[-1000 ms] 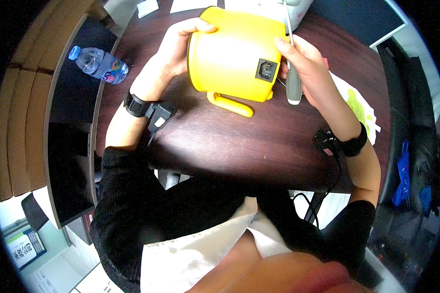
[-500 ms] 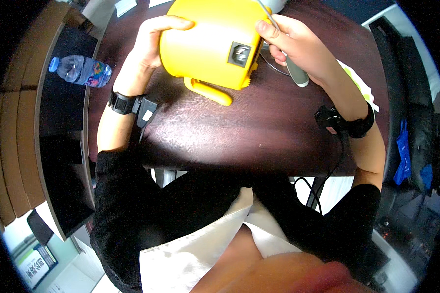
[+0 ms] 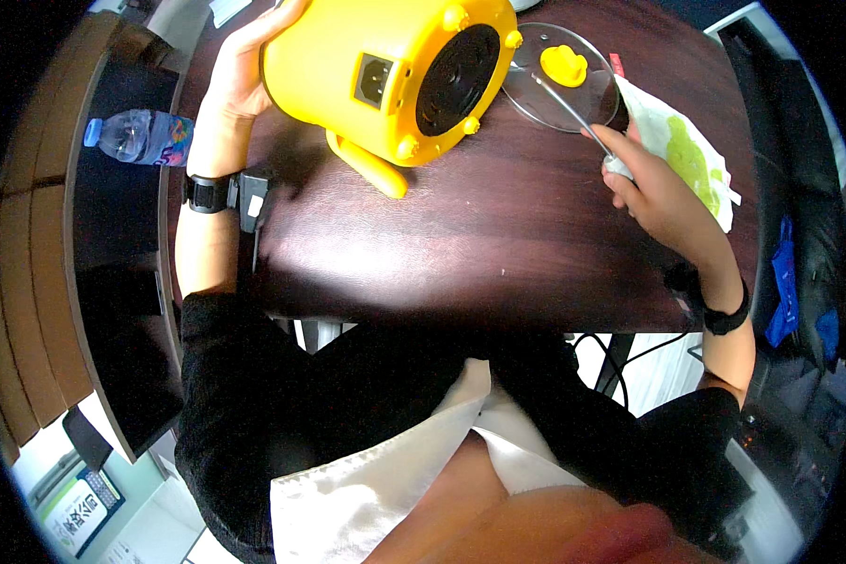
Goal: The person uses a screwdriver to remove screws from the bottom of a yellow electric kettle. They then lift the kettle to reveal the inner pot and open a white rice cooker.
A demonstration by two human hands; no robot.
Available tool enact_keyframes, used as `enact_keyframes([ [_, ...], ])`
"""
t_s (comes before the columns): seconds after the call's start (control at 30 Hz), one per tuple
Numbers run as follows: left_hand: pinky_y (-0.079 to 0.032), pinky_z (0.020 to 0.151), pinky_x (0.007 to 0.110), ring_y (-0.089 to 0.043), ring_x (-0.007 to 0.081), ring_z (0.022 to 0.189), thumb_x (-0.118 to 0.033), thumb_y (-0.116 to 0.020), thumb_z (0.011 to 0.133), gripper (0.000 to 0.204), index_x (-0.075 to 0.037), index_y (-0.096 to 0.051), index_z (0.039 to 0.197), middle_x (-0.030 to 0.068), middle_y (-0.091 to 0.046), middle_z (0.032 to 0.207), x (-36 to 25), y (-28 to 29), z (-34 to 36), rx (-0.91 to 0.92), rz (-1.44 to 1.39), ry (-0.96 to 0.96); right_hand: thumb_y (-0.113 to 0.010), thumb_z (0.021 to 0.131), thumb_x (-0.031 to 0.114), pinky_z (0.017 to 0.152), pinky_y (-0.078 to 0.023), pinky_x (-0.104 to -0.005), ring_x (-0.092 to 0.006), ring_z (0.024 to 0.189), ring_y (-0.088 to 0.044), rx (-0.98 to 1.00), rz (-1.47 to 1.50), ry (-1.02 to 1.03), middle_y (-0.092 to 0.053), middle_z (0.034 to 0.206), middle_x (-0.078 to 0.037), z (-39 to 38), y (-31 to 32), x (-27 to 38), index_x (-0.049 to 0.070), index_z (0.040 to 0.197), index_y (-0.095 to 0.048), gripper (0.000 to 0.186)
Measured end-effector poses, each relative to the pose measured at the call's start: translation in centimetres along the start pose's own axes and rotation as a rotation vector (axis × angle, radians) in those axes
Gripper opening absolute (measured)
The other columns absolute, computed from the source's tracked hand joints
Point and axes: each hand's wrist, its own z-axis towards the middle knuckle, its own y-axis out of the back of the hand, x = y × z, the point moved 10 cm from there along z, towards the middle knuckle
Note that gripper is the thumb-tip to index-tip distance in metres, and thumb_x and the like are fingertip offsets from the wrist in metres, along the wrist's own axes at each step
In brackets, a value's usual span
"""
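A yellow electric pot (image 3: 338, 66) is tipped on its side above the table, its black-centred base (image 3: 458, 80) facing right. My left hand (image 3: 240, 75) is wrapped round its far left side; part of the fingers is hidden behind the pot. A black power socket (image 3: 374, 80) and a yellow handle (image 3: 371, 167) show on the pot's wall. My right hand (image 3: 663, 183) closes on the pale grey handle of a thin metal-shafted tool (image 3: 566, 105). The shaft points left toward the pot's base, passing over a clear glass lid with a yellow knob (image 3: 564, 66). The tool's tip is hard to make out.
A white sheet with a green patch (image 3: 688, 155) lies beyond my right hand. At the left, a plastic bottle with a blue cap (image 3: 141, 138) lies on a dark surface beside the dark wooden table (image 3: 395, 254). Black cables (image 3: 620, 362) hang below the table edge.
The pot has turned, bringing its base into view, and moved left with my left hand. My right hand has drawn away to the right and nearer me with the tool, uncovering the lid.
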Motion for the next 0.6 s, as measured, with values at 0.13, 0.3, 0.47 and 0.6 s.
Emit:
enact_keyframes([
  [0.13, -0.044, 0.038, 0.015, -0.069, 0.0165, 0.073, -0.016, -0.06, 0.091, 0.045, 0.003, -0.047, 0.131, 0.0158, -0.066, 0.107, -0.3, -7.4, -0.5, 0.076, -0.093, -0.039, -0.056, 0.09, 0.011, 0.086, -0.046, -0.0372, -0.034, 0.087, -0.062, -0.25, -0.191, 0.347, -0.059, 0.108, -0.02, -2.1, 1.0, 3.4, 0.009, 0.13, -0.05, 0.04],
  [0.3, -0.047, 0.038, 0.017, -0.069, 0.0175, 0.075, -0.014, -0.06, 0.091, 0.046, 0.003, -0.046, 0.131, 0.0165, -0.065, 0.109, -0.7, -6.5, -0.3, 0.04, -0.1, -0.007, -0.061, 0.088, 0.015, 0.083, -0.047, -0.0406, -0.0358, 0.089, -0.062, -0.354, -0.217, 0.509, -0.065, 0.105, -0.015, -2.8, 1.5, 7.8, 0.012, 0.125, -0.053, 0.038],
  [0.47, -0.048, 0.039, 0.017, -0.069, 0.0182, 0.077, -0.014, -0.06, 0.091, 0.045, 0.003, -0.047, 0.13, 0.0169, -0.064, 0.111, -1.0, -7.9, -0.3, 0.129, -0.131, -0.056, -0.065, 0.086, 0.009, 0.076, -0.049, -0.0335, -0.0306, 0.086, -0.065, -0.361, -0.235, 0.474, -0.064, 0.098, -0.016, -2.0, 1.7, 8.4, 0.006, 0.121, -0.055, 0.037],
  [0.6, -0.047, 0.039, 0.016, -0.068, 0.0173, 0.074, -0.015, -0.059, 0.091, 0.044, 0.002, -0.047, 0.13, 0.0168, -0.064, 0.11, -0.8, -7.9, -0.2, 0.044, -0.128, -0.065, -0.066, 0.086, 0.011, 0.073, -0.049, -0.0333, -0.0292, 0.082, -0.066, -0.396, -0.206, 0.451, -0.063, 0.093, -0.016, -1.6, 1.7, 8.3, 0.007, 0.116, -0.056, 0.032],
])
